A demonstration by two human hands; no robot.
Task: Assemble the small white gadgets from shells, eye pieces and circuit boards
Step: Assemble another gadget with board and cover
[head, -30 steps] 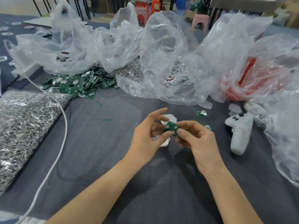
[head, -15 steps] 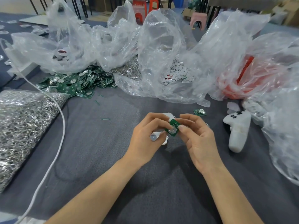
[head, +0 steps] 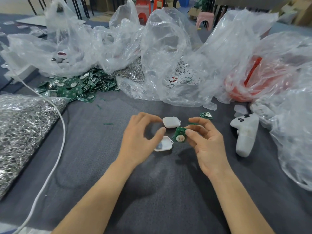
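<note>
The right hand (head: pixel 207 146) has its grip clamped on a green circuit board (head: pixel 179 135), pinched between thumb and forefinger; the left hand (head: pixel 140 141) has its grip apart, holding nothing. Between them an open shell half (head: pixel 164 144) lies on the table (head: pixel 152 191), a domed white shell (head: pixel 170 122) just behind; board heap (head: pixel 76 88) farther left

right hand (head: pixel 206 144) pinching green circuit board (head: pixel 179 136), left hand (head: pixel 139 141) empty
</note>
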